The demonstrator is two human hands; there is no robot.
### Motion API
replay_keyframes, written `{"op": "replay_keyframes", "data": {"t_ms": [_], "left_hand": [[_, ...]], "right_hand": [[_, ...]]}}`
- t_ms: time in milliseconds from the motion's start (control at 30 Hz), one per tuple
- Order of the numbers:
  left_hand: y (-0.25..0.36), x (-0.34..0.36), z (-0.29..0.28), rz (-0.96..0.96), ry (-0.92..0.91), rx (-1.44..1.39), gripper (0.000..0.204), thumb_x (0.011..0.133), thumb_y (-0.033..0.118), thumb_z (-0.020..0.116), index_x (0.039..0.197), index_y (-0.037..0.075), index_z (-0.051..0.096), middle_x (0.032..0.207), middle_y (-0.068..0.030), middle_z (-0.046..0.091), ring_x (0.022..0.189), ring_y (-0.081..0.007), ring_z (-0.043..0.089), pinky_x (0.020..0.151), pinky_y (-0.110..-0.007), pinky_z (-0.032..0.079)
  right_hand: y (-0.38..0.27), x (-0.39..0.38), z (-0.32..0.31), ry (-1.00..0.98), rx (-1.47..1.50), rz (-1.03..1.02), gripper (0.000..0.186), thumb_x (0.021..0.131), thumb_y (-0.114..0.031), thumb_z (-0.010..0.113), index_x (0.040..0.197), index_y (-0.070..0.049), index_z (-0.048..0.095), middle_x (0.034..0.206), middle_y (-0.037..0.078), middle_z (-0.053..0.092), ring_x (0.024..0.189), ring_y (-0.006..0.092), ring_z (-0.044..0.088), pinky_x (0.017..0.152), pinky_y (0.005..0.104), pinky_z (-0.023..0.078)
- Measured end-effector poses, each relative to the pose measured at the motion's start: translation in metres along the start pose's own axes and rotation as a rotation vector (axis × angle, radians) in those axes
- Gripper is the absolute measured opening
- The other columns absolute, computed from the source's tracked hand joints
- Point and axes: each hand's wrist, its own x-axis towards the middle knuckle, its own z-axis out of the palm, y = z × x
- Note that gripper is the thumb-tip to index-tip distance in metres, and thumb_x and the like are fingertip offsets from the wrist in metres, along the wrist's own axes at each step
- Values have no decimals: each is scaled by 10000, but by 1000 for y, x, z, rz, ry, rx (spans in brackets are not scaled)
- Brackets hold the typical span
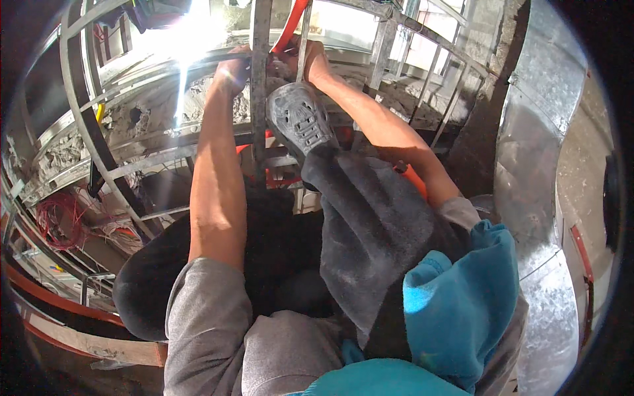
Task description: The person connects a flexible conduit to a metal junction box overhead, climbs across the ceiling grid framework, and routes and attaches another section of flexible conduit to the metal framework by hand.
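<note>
At the top centre, my left hand [233,71] is closed just left of a vertical metal bar [258,119], on something I cannot make out in the glare. My right hand [310,63] is raised on the other side of that bar, fingers curled beside a thinner upright and a red strip [290,25]; what it grips is partly hidden. A grey dusty shoe [300,119] rests among the frame bars between my forearms, below a dark trouser leg [370,224]. An orange object [413,179] lies under my right forearm.
Metal framework [86,125] surrounds me, with rough concrete [142,112] behind it. Tangled red wires [56,221] hang at the left. A galvanised sheet-metal duct [531,158] runs along the right, and a wooden plank [92,333] crosses the lower left. Bright glare fills the upper left.
</note>
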Motion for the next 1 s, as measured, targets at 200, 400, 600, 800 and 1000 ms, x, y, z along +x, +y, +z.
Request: {"op": "replay_keyframes", "data": {"t_ms": [200, 400, 600, 800, 1000], "left_hand": [[7, -23, -12, 37, -65, -257, 218, 945, 61, 636, 1148, 75, 714, 1073, -94, 730, 939, -179, 650, 815, -331, 532], [98, -67, -7, 68, -53, 424, 261, 961, 242, 647, 1170, 104, 720, 1042, -66, 726, 927, -184, 630, 813, -363, 521], [57, -63, -27, 122, -149, 187, 303, 958, 275, 631, 1195, 105, 715, 1060, -87, 729, 932, -198, 626, 818, -368, 506], [76, -68, -4, -169, 36, 8, 393, 980, 327, 545, 1265, 89, 671, 1149, -123, 720, 985, -209, 637, 877, -371, 504], [14, -35, -16, -220, 18, 230, 403, 976, 356, 546, 1249, 80, 658, 1163, -147, 708, 1023, -229, 658, 878, -371, 514]], "right_hand": [[-12, 15, 3, -122, 615, 250, 246, 842, -262, 803, 1014, -90, 765, 912, 79, 772, 815, 187, 732, 736, 349, 555], [-2, 14, -11, -90, 396, 85, 242, 910, -207, 699, 1050, -13, 733, 928, 110, 760, 787, 219, 714, 685, 373, 570], [-22, 23, -4, -224, 508, 198, 271, 797, 13, 784, 1061, 10, 721, 958, 97, 762, 856, 189, 736, 766, 337, 596], [-9, 12, -16, -292, 690, 206, 361, 776, -6, 825, 1118, -17, 711, 983, 91, 756, 878, 183, 726, 775, 344, 600], [-37, 11, -11, -267, 639, 260, 383, 773, -32, 838, 1135, -67, 717, 992, 64, 754, 898, 162, 714, 788, 332, 590]]}}
